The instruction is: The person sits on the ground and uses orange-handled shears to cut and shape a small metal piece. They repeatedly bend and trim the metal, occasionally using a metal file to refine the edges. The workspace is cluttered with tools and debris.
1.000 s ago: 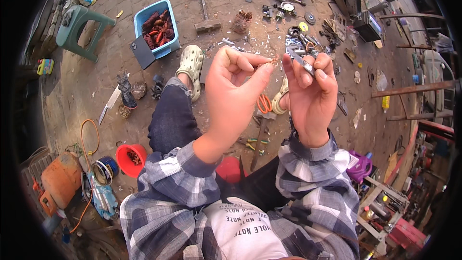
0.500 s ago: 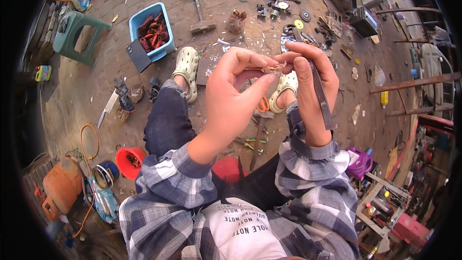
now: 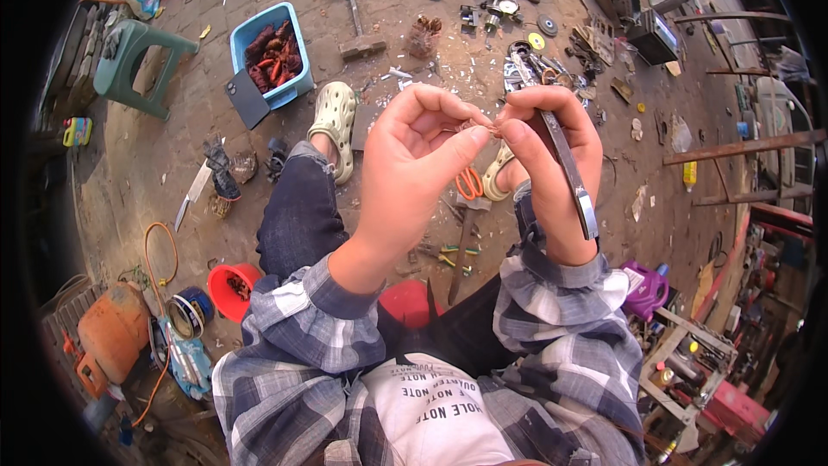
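Note:
My left hand [image 3: 414, 168] pinches a small, crumpled, light reddish-brown bit [image 3: 483, 127] between thumb and fingertips, held up above my lap. My right hand [image 3: 556, 177] meets it there, fingertips on the same bit. It also holds a long dark metal tool [image 3: 565, 160], lying lengthwise along the thumb side with a shiny end pointing down toward the wrist. Below the hands, on the paving, are orange-handled scissors [image 3: 468, 183] and a long bar [image 3: 461, 255], both partly hidden.
Around me lie a blue tub [image 3: 297, 82] of dark red pieces, a dark flat slab [image 3: 246, 99], green stool [image 3: 121, 60], knife [image 3: 191, 198], hammer [image 3: 362, 47], red bucket [image 3: 250, 302], orange tank [image 3: 112, 328] and scattered tools [image 3: 530, 65]. Metal frames [image 3: 733, 151] line the right.
My right hand has turned inward and closed in on my left fingertips. The dark tool has swung from short and angled among the fingers to lying lengthwise down the hand.

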Available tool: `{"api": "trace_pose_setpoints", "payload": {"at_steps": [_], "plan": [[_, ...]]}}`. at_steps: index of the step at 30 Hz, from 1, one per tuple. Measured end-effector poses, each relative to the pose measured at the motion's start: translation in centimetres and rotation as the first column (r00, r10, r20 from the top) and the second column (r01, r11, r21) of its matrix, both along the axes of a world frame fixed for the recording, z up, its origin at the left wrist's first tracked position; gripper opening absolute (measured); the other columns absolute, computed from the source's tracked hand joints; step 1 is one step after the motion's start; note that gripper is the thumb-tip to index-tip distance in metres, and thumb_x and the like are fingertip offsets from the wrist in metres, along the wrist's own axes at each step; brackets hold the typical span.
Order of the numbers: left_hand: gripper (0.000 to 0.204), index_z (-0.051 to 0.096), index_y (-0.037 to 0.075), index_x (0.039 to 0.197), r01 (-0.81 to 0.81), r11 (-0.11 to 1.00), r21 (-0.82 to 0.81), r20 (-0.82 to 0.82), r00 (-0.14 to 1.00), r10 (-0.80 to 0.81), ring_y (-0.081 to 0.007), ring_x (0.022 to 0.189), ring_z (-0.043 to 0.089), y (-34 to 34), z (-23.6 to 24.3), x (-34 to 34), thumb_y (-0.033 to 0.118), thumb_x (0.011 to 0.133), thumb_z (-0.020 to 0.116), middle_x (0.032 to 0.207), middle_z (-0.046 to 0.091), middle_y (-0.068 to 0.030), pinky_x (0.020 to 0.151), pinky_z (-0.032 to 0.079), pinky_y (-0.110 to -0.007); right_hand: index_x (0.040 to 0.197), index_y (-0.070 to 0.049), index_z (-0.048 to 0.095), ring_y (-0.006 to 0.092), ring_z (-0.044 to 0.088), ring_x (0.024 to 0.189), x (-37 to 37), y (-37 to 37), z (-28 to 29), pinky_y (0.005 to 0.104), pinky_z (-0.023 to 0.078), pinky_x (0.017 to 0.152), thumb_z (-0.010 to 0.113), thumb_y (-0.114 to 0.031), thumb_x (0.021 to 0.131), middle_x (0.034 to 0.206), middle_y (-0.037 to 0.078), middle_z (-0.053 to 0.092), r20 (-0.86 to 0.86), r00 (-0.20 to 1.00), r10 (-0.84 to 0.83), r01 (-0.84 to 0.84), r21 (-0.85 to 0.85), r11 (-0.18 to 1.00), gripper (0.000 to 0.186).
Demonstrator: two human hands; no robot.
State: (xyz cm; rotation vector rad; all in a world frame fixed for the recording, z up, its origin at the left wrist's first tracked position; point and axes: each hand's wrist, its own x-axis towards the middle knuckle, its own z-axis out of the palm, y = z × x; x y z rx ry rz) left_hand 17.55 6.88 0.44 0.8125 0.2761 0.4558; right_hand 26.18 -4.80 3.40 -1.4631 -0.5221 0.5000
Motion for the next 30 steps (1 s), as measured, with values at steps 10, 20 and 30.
{"api": "trace_pose_setpoints", "payload": {"at_steps": [10, 20, 30], "plan": [[0.017, 0.050, -0.001, 0.094, -0.063, 0.985, 0.159, -0.031, 0.997, 0.069, -0.0137, 0.087, 0.060, -0.1, -0.2, 0.2, -0.004, 0.082, 0.061, 0.094, 0.059, -0.0080, 0.077, 0.048, -0.025, 0.104, 0.001, 0.055, 0.0100, 0.058, 0.087, 0.4, -0.1, 0.2, 0.0220, 0.045, 0.077, 0.060, -0.002, 0.080, 0.091, 0.006, 0.060, -0.133, 0.987, 0.092, -0.099, -0.045, 0.994, 0.024], [0.012, 0.056, -0.001, 0.091, -0.099, 0.872, 0.480, -0.077, 0.985, 0.154, -0.0119, 0.084, 0.061, -0.2, -0.2, 0.4, -0.004, 0.080, 0.062, 0.090, 0.062, -0.0066, 0.075, 0.048, -0.024, 0.097, 0.002, 0.056, 0.0107, 0.060, 0.080, 0.5, 0.0, 0.3, 0.0230, 0.048, 0.073, 0.063, 0.000, 0.077, 0.087, 0.006, 0.062, 0.079, 0.997, -0.007, 0.016, -0.122, 0.992, 0.021], [0.013, 0.060, 0.001, 0.084, -0.196, 0.557, 0.807, -0.007, 0.940, 0.341, -0.0185, 0.071, 0.060, -0.4, -0.8, 0.5, -0.002, 0.073, 0.066, 0.078, 0.061, -0.0077, 0.065, 0.047, -0.028, 0.085, -0.004, 0.058, 0.0208, 0.058, 0.069, 0.6, 0.3, -0.9, 0.0297, 0.048, 0.063, 0.066, 0.005, 0.065, 0.078, 0.007, 0.060, 0.738, 0.673, 0.035, 0.152, -0.184, 0.971, 0.024]]}}
